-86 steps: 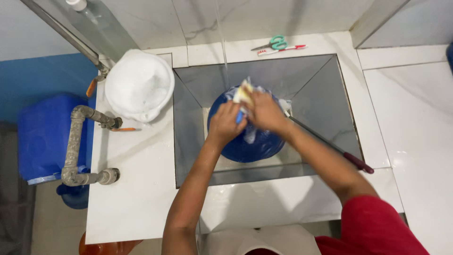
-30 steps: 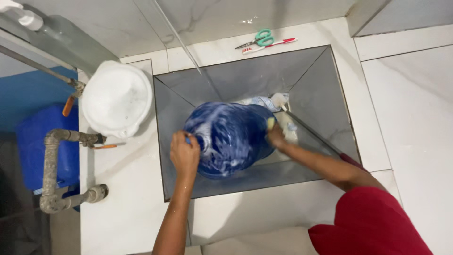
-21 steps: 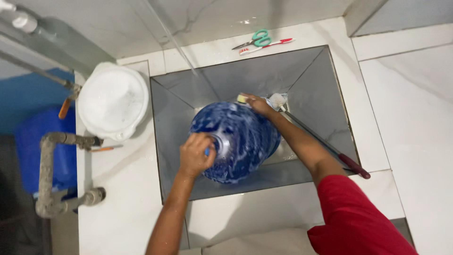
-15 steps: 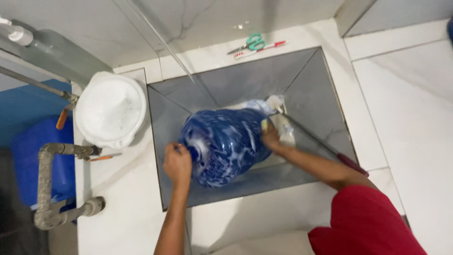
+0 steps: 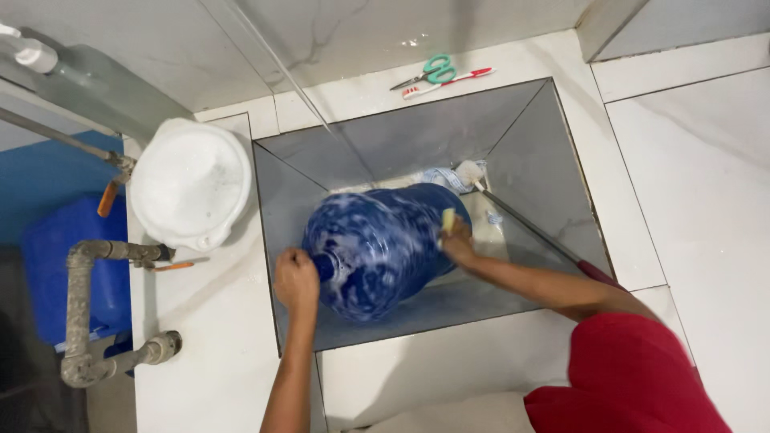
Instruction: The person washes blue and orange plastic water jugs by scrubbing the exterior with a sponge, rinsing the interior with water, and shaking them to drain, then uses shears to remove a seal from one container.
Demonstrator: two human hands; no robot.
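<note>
A large blue water jug (image 5: 377, 248), covered in white soap foam, lies on its side in a grey sunken basin (image 5: 529, 152). My left hand (image 5: 296, 278) grips the jug's neck at the basin's left edge. My right hand (image 5: 455, 243) presses a small yellow sponge (image 5: 447, 220) against the jug's right flank. A cloth (image 5: 449, 176) lies in the basin behind the jug.
A white bucket of soapy water (image 5: 191, 183) stands left of the basin. Green-handled scissors (image 5: 425, 72) and a red-and-white toothbrush (image 5: 449, 82) lie on the tiled ledge behind. A long-handled tool (image 5: 545, 236) rests in the basin. Grey pipes (image 5: 80, 309) and a blue container (image 5: 64, 265) are at the left.
The jug, upright under both hands at first, now lies on its side. My right hand with the sponge has rubbed back and forth over the jug's right end; my left hand has stayed at the neck.
</note>
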